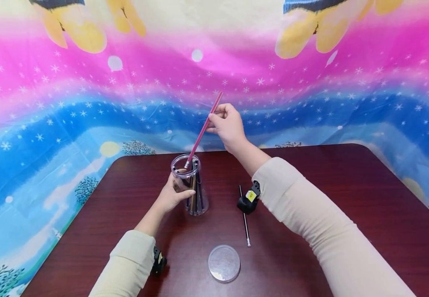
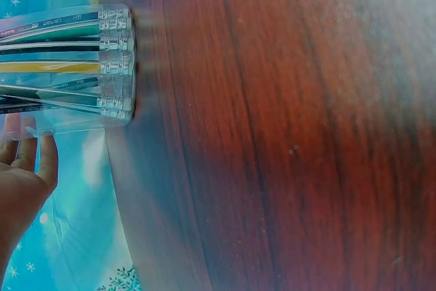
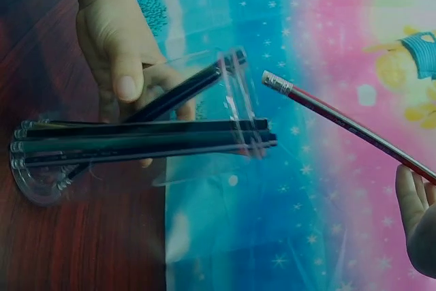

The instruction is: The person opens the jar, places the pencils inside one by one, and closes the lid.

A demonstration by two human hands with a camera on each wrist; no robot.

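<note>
My left hand (image 1: 170, 196) holds a clear plastic jar (image 1: 204, 204) around its side, thumb in front. Several pencils (image 2: 54, 67), dark, green and yellow, stand in the jar with their eraser ends at its base. My right hand (image 1: 229, 126) pinches a red pencil (image 1: 204, 131) near its upper end, slanted with the eraser end down. That eraser end (image 3: 277, 81) is at the jar's open mouth; in the right wrist view it shows just outside the rim. Whether the jar's base touches the table is hard to tell.
A round clear lid (image 1: 224, 264) lies flat near the front of the dark wooden table (image 1: 311, 181). Right of the jar lies a dark pencil (image 1: 246, 229), partly hidden by the right wrist camera (image 1: 249, 200). A colourful patterned cloth (image 1: 162, 74) hangs behind the table.
</note>
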